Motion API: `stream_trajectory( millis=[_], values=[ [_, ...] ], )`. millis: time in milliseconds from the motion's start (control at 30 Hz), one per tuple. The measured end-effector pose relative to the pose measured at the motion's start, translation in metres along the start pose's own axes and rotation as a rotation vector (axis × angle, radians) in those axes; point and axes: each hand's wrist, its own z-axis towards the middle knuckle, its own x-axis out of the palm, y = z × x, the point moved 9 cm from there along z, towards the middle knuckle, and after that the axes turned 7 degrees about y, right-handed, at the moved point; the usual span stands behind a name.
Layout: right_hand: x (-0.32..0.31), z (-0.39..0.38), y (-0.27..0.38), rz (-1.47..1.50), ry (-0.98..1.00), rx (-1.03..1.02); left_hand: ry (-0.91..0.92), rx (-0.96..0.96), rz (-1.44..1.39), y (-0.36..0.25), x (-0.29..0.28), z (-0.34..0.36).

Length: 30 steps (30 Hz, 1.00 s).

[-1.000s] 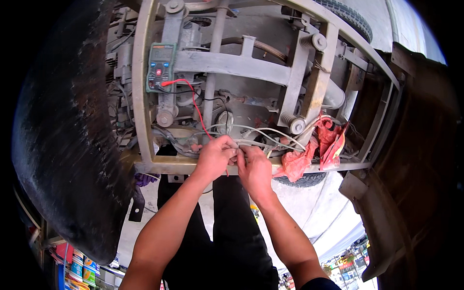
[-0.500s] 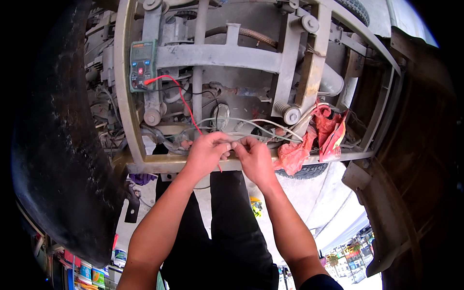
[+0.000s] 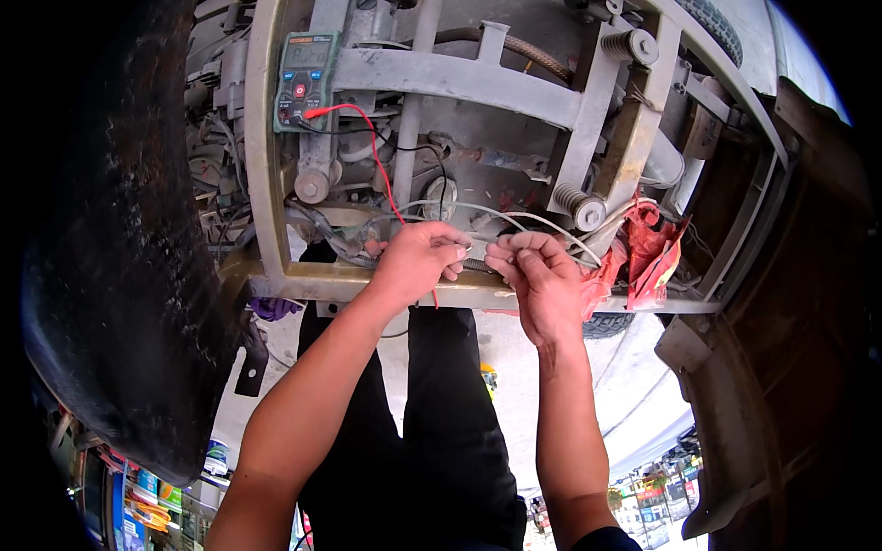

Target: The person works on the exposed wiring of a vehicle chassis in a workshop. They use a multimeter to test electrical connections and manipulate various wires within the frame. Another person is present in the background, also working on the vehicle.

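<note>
My left hand (image 3: 421,260) is closed in a pinch above the front bar of a metal frame (image 3: 367,283). A tiny pale tip shows at its fingertips, too small to name. A red test lead (image 3: 378,161) runs down from a green multimeter (image 3: 306,81) and passes behind this hand; a short red end shows below it. My right hand (image 3: 542,275) is a little to the right, thumb and fingers pinched together; what they hold, if anything, is hidden. Behind the hands, pale wires (image 3: 551,234) arch over the frame.
Crumpled red plastic (image 3: 643,253) lies on the frame's right corner. Two coil springs (image 3: 579,204) sit on the right-hand struts. Big dark panels (image 3: 119,257) stand at both sides. A black lead (image 3: 436,151) hangs from the multimeter. Purple cloth (image 3: 274,309) lies at the lower left.
My hands have moved apart; the right one went right and turned more upright. The whole view has shifted, so the frame and multimeter appear farther up and right.
</note>
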Motion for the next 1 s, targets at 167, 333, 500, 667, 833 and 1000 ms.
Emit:
stream_trajectory(
  millis=[167, 333, 500, 667, 833, 1000],
  values=[
    [0.008, 0.009, 0.009, -0.343, 0.019, -0.121, 0.008, -0.031, 0.056, -0.002, 0.002, -0.001],
    [0.009, 0.009, -0.005, -0.522, -0.049, -0.092, -0.004, -0.015, 0.112, -0.006, 0.003, -0.004],
    [0.005, 0.011, -0.012, -0.535, -0.067, -0.065, -0.011, 0.001, 0.140, -0.003, 0.001, -0.002],
    [0.009, 0.011, -0.017, -0.503, -0.062, -0.019, 0.000, 0.006, 0.212, -0.007, 0.002, -0.003],
    [0.009, 0.011, -0.015, -0.607, -0.098, -0.022, 0.010, 0.056, 0.186, -0.005, 0.004, -0.002],
    [0.008, 0.007, -0.013, -0.751, -0.110, -0.052, 0.043, 0.043, 0.193, -0.003, 0.006, -0.002]
  ],
)
